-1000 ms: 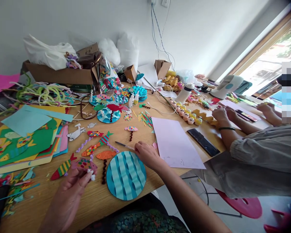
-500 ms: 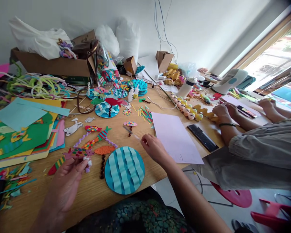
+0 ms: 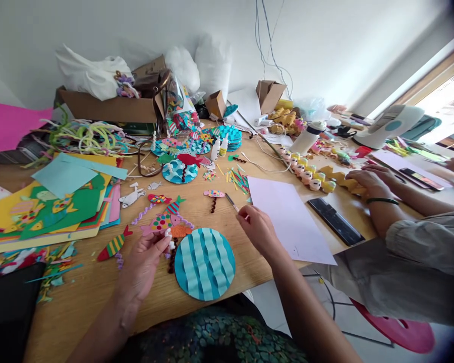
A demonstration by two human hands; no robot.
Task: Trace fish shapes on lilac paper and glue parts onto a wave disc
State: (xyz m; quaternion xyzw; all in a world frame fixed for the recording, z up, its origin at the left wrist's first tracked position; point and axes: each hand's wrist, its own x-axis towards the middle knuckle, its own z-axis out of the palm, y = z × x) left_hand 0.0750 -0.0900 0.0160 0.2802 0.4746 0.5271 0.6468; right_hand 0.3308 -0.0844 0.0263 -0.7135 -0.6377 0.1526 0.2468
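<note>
Between the fingertips of my left hand is a small white fuzzy piece, above the table near an orange paper fish. My right hand pinches a thin dark pen-like stick, its tip beside a dotted fish with a brown twisted stem. Between my hands lies a blue disc with wavy light-blue strips. A striped red, green and yellow fish rests left of my left hand. Further paper fish lie just beyond that hand.
A lilac sheet and a black phone lie to the right, near another person's hands. Glue bottles stand behind. Coloured papers and a black object are on the left.
The view has shifted, so the table's things appear further right. My left hand has moved nearer the orange fish and blue disc. The other person's hands have come down flatter on the yellow piece.
</note>
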